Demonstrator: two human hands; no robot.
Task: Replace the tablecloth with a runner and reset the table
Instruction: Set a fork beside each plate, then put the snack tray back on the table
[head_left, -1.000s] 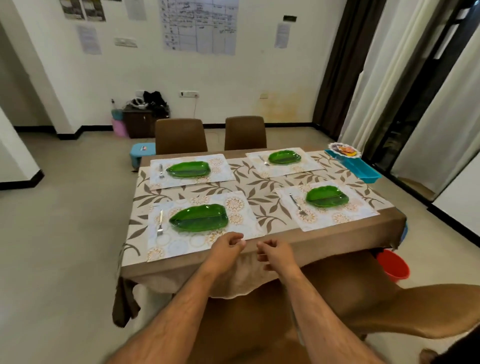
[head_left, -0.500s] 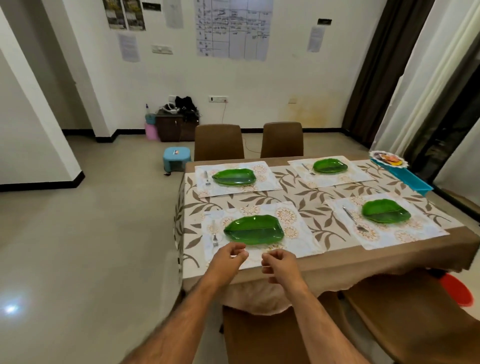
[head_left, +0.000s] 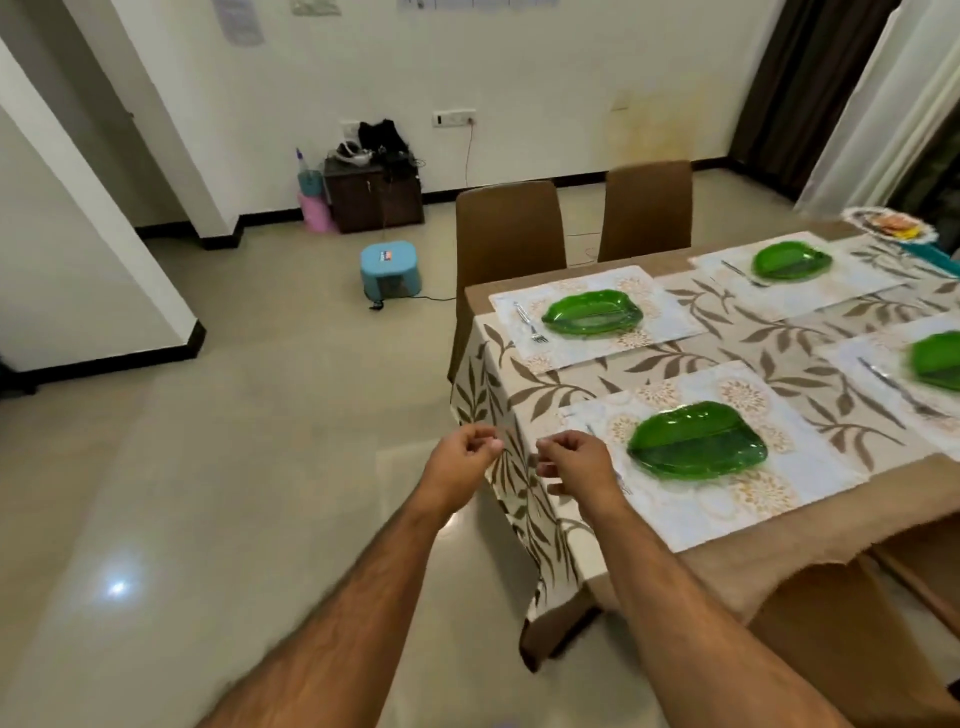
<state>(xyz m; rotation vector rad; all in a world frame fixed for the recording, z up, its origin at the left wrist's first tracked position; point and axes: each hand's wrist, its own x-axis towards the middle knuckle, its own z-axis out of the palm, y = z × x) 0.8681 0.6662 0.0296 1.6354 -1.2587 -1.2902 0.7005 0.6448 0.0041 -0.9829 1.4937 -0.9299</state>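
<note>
Brown plain tablecloth lies on the bench under the leaf-print runner | four green leaf-shaped plates on floral placemats, untouched | my left hand and right hand hover loosely curled, holding nothing | clearing, cloth swap, resetting all seem left.

Bare floor left of table; 2 chairs behind.

Soft, even indoor light fills the room, with only faint shadows. A small bright glare spot sits on the glossy beige tiled floor, which also carries a paler sheen near the middle. The wide lens bends the white wall pillar and stretches the edges. Both bare forearms are smeared by motion blur at the bottom.
</note>
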